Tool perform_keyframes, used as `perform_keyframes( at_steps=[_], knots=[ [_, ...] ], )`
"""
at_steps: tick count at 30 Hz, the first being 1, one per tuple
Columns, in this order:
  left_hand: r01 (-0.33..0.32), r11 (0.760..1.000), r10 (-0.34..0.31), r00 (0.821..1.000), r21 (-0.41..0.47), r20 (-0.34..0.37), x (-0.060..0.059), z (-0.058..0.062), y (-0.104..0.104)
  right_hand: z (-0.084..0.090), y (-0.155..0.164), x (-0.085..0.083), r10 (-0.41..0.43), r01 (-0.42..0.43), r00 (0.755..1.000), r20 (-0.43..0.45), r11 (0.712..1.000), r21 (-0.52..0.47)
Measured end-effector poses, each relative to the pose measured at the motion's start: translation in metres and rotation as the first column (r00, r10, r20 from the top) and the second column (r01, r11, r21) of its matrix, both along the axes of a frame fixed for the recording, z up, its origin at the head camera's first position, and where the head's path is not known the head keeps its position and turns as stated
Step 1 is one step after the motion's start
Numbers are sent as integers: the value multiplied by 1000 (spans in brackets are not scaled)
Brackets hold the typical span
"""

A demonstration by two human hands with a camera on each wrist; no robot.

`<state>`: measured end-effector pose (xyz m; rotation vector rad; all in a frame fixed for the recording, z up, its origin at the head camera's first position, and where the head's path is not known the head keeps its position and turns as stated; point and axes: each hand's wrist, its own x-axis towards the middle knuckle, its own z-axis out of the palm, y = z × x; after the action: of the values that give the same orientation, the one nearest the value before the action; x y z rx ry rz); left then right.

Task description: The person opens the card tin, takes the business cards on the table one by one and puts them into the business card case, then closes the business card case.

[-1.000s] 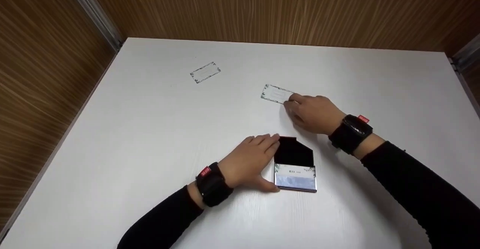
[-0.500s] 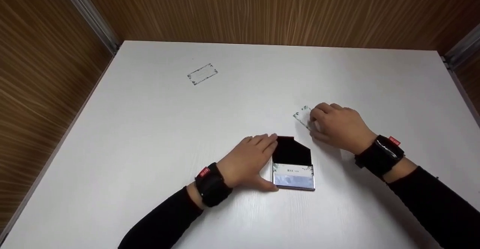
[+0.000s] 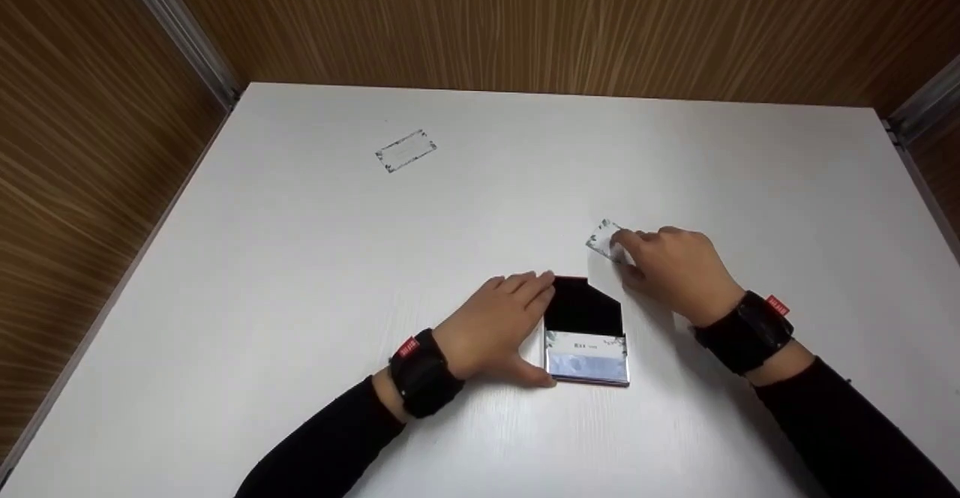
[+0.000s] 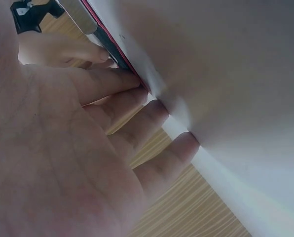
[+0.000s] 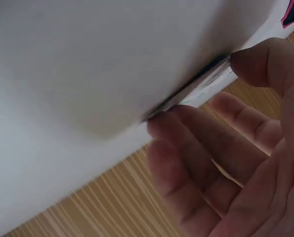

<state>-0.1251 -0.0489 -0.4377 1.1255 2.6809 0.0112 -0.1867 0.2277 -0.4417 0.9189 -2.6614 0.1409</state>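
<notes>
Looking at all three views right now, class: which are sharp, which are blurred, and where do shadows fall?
Head view: sharp, evenly lit; soft shadows beside the right hand and the card case on the table. Left wrist view: the left hand fills the frame, soft-focused. Right wrist view: blurred fingers pinch the card.

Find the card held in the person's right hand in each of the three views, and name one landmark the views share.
Head: the held card lies right of centre, at the right hand fingertips, beyond the open card case.
Left wrist: not in it.
Right wrist: its edge runs upper right, pinched between thumb and fingers.
Shared landmark: the white table.
</notes>
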Motion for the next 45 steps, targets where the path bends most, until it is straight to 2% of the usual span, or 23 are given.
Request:
perform_keyframes(
  at_steps=[4,12,21,25,30,34,39,45],
  knots=[
    [-2,1000,2,1000,7,4,1,1,0,1,-4,3,8,-7,1000,-18,999,36],
    [-11,1000,11,1000,3,10,3,3,-4,6,-6,4,-48,44,995,85,998,50],
    [-12,1000,12,1000,-1,6,0,2,-4,11,7,-4,-69,75,977,200,997,-26],
    [-7,1000,7,1000,4,8,-1,1,-2,13,12,-7,-77,104,951,300,992,-74],
    [-1,1000,1,1000,17,7,0,0,-1,14,13,-6,-13,95,905,424,980,-172],
    [1,1000,-1,1000,19,8,-1,0,-1,18,11,-3,61,56,888,455,970,-238],
    [3,1000,-3,1000,18,1,0,1,-1,22,8,0,142,4,887,440,950,-313],
    [1,1000,-1,1000,21,-3,0,2,-1,25,6,1,167,-13,903,395,931,-364]
  ],
)
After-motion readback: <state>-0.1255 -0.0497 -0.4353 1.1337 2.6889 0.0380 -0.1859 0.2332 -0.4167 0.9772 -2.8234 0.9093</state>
